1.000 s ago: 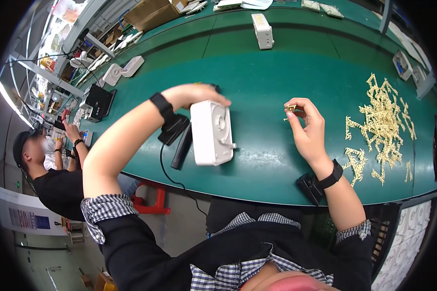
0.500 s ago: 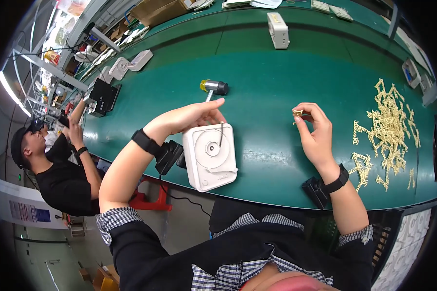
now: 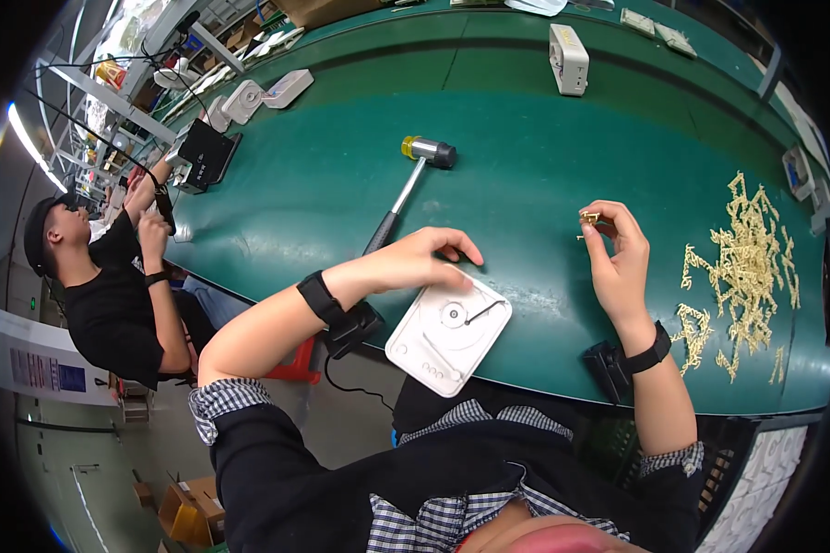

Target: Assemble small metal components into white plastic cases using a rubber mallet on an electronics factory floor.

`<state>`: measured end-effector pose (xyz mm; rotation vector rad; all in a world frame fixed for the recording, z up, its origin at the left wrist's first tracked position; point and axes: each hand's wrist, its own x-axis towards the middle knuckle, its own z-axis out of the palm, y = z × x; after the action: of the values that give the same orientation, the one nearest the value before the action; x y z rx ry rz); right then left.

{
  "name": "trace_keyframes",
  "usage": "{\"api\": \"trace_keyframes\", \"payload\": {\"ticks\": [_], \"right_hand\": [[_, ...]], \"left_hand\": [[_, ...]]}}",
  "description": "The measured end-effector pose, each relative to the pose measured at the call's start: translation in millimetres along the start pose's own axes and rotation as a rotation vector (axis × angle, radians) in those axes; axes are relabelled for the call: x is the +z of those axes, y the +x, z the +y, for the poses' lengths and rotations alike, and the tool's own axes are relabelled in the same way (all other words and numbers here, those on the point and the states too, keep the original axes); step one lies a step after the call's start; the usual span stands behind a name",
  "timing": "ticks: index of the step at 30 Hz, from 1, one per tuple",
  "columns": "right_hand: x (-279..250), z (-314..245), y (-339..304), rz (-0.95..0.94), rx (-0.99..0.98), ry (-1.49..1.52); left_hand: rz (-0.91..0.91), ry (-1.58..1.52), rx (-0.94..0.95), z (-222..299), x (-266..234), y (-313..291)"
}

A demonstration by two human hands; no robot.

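Observation:
A white, record-player-shaped casing [image 3: 431, 343] with a round disc and a thin dark arm rests slantwise at the table's front edge. My left hand [image 3: 421, 258] is over its upper edge, fingers stretched and apart, thumb side overlapping the casing; whether it touches is unclear. Off to the right, above the tabletop, my right hand [image 3: 621, 263] pinches a small gold letter-shaped piece [image 3: 590, 219] between thumb and fingertips. A mallet [image 3: 431, 152] with a yellow and black head lies beyond my left hand, its handle pointing back toward my wrist.
Many gold letter-shaped pieces [image 3: 752, 267] are heaped at the right. Another white casing [image 3: 569, 61] stands at the back, and more [image 3: 244, 101] sit far left near a black box [image 3: 201, 157]. A person in black [image 3: 111, 295] is at the left.
The casing has turned clockwise, shifted right and now lies flatter. My left hand has moved right from behind it to its upper edge. The right hand still pinches the gold piece.

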<state>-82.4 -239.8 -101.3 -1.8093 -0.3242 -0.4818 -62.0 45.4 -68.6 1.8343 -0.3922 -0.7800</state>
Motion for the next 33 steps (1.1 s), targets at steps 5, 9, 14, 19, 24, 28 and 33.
{"api": "trace_keyframes", "payload": {"ticks": [5, 9, 14, 19, 24, 28, 33], "right_hand": [[-0.1, -0.9, 1.4, 0.000, 0.005, 0.008], [0.9, -2.7, 0.6, -0.017, 0.001, -0.007], [1.0, -4.3, -0.4, -0.009, 0.019, 0.013], [-0.1, -5.1, -0.6, 0.007, 0.105, 0.202], [-0.2, -7.8, 0.6, -0.001, 0.235, 0.584], [-5.7, -20.6, 4.3, 0.053, 0.393, 0.627], [-13.6, -18.2, 6.4, -0.031, 0.445, 0.710]], "left_hand": [[-0.047, 0.496, 0.074, 31.3, 4.4, -19.3], [0.000, 0.651, -0.041, 56.9, 3.2, -22.2], [0.113, 0.821, -0.218, 70.2, -18.6, 1.1], [0.001, 0.825, 0.071, 74.8, -4.1, -12.6], [-0.073, 0.834, 0.223, 75.3, 12.0, -31.9], [-0.019, 0.902, 0.338, 74.7, 19.5, -37.1], [0.102, 1.019, 0.343, 75.0, 26.3, -24.5]]}}
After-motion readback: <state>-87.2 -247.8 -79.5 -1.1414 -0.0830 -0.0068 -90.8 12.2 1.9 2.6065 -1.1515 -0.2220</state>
